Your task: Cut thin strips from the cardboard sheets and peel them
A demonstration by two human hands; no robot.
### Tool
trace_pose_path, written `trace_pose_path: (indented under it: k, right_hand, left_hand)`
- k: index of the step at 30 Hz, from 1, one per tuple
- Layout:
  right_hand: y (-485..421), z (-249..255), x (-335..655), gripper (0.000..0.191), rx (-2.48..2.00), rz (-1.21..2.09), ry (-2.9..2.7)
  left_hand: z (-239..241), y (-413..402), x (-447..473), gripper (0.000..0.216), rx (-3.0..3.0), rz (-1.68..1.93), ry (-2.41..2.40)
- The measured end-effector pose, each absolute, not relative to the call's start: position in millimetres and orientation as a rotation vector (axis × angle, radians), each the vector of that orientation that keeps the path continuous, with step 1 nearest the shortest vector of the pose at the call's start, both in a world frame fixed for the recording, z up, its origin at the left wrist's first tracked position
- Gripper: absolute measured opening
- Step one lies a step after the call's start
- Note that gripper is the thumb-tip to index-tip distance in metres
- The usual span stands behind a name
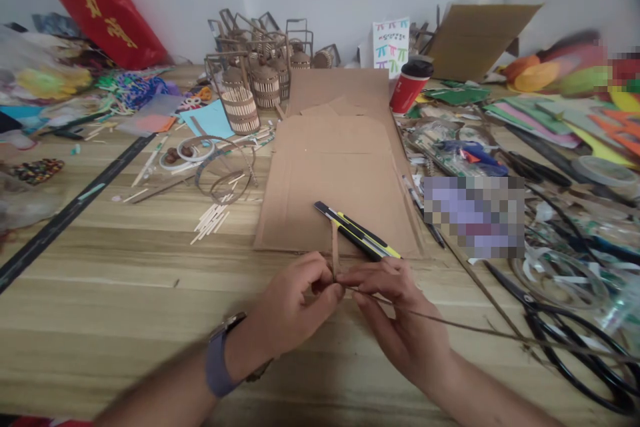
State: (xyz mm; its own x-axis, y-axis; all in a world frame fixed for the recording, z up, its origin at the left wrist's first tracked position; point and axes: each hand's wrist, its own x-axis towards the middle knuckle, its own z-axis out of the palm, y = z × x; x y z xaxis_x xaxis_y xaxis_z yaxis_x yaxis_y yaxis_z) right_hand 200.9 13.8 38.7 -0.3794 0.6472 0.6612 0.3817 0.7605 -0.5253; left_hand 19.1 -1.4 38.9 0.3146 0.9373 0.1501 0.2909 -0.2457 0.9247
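In front of the cardboard, my left hand pinches the lower end of a narrow tan cardboard strip, its thumb and fingers closed. My right hand meets it there, fingers closed around a long thin brown strip that trails off to the right edge. The two strips come together at my fingertips; how they join is hidden. Just beyond lies a black and yellow utility knife on the flattened cardboard. A watch and a purple band are on my left wrist.
Small woven lanterns with handles stand at the back. Short sticks and curled strips lie to the left. Large black scissors and tangled scraps lie on the right. A red cup stands behind the cardboard.
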Motion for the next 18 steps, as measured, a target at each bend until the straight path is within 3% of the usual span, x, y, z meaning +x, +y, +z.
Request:
trace_pose_path:
  k: [18]
  right_hand:
    - [14.0, 39.7, 205.3, 0.013, -0.926, 0.425, -1.973]
  left_hand:
    - [40.8, -4.3, 21.2, 0.02, 1.847, 0.992, 1.044]
